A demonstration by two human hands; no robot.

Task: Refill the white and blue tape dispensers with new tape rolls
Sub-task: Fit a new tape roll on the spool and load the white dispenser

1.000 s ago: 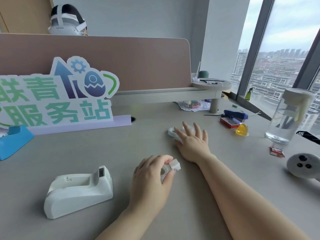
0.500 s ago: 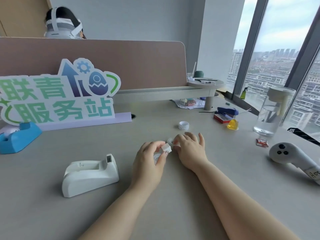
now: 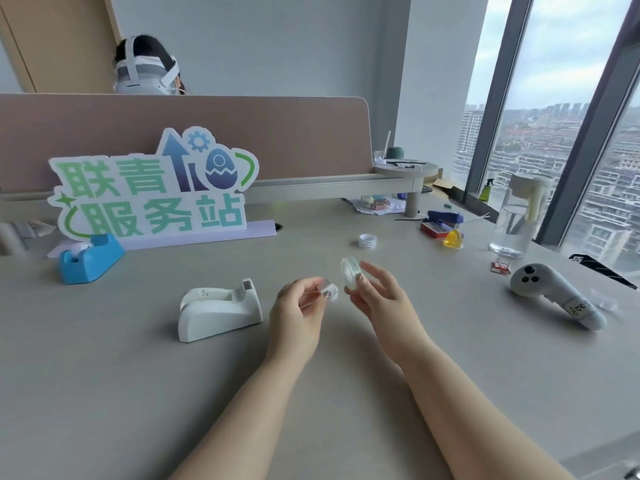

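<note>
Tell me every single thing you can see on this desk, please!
white plastic tape dispenser: one, white, middle of the grey desk
standing sign with green characters: one, green and blue, back left
blue plastic tape dispenser: one, blue, far left, before the sign
clear round tape roll: one, clear, in the right hand
small white plastic spool: one, white, in the left hand
small white ring-shaped roll: one, white, on the desk beyond the tape roll
blue stapler: one, blue, back right
yellow translucent blob: one, yellow, beside the stapler
clear water jug: one, clear, far right
white handheld controller: one, white, near right
left hand: one, pinching the spool
right hand: one, holding the tape roll
</note>
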